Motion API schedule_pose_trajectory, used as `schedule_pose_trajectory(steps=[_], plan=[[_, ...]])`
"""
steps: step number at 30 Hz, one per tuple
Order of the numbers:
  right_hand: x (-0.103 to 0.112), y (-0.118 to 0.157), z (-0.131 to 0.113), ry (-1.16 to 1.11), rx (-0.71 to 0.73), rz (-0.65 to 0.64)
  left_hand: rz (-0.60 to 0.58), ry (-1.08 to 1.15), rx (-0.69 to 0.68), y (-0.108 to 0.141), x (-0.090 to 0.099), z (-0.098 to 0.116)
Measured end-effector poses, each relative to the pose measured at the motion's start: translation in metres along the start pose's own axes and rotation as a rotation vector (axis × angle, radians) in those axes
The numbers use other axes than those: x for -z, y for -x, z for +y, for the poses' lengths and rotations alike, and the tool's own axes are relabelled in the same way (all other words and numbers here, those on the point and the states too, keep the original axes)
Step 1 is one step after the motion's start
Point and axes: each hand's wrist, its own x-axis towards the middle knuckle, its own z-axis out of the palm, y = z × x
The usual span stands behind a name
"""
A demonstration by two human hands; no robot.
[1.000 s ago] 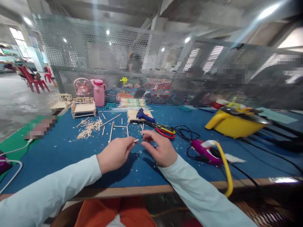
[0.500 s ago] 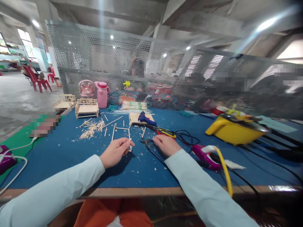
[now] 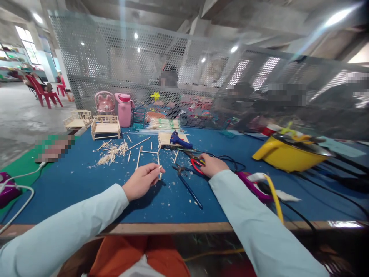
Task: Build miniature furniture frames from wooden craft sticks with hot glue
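My left hand [image 3: 143,180] is closed in a pinch on a short wooden stick [image 3: 160,167], just over the front end of an open frame of thin sticks [image 3: 149,151] on the blue table top. Whether this stick touches the frame I cannot tell. My right hand [image 3: 213,165] has its fingers closed around the red handle of a pair of scissors [image 3: 196,167], whose dark blades point away to the left. Between my hands lie cutting pliers [image 3: 190,189] with dark blue handles, jaws slightly apart. Behind them, a blue glue gun [image 3: 180,141] rests on a small wooden piece [image 3: 164,139].
Stick scraps [image 3: 113,152] lie left of the frame. Two small wooden bed-like models [image 3: 105,127] and a pink bottle [image 3: 125,111] stand farther back. On the right are a yellow pot [image 3: 281,157], a purple power strip [image 3: 253,188] and black cables. A perforated metal screen [image 3: 115,65] closes the back.
My right hand has moved right and away from the pliers onto the scissors' red handle. My left hand has stayed nearly in place with its stick. The view has shifted slightly.
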Motion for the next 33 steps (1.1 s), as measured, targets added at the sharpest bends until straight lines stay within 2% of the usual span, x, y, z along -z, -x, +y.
schedule_pose_trajectory(steps=[7,10,12,14,16,18,21,26,33], plan=[[0.03,0.042,0.006,0.017,0.036,-0.038,0.008,0.013,0.007,-0.001,0.0,0.0],[0.03,0.066,0.001,-0.246,0.199,-0.005,0.03,0.001,-0.029,-0.002,-0.001,-0.002],[0.025,0.082,-0.01,-0.528,0.353,0.107,0.039,-0.016,-0.064,-0.001,-0.002,-0.001],[0.02,0.096,-0.027,-0.715,0.426,0.222,0.04,-0.035,-0.093,0.0,-0.003,0.001],[0.018,0.106,-0.047,-0.765,0.396,0.269,0.032,-0.045,-0.112,0.003,-0.004,0.003],[0.018,0.112,-0.066,-0.75,0.395,0.262,0.027,-0.038,-0.127,0.005,-0.005,0.006],[0.02,0.11,-0.082,-0.742,0.477,0.27,0.024,0.004,-0.147,0.007,-0.004,0.007],[0.022,0.093,-0.089,-0.771,0.676,0.343,0.03,0.057,-0.146,0.006,0.0,0.006],[0.039,0.064,-0.09,-0.661,0.903,0.433,0.171,0.066,-0.207,0.0,0.004,0.009]])
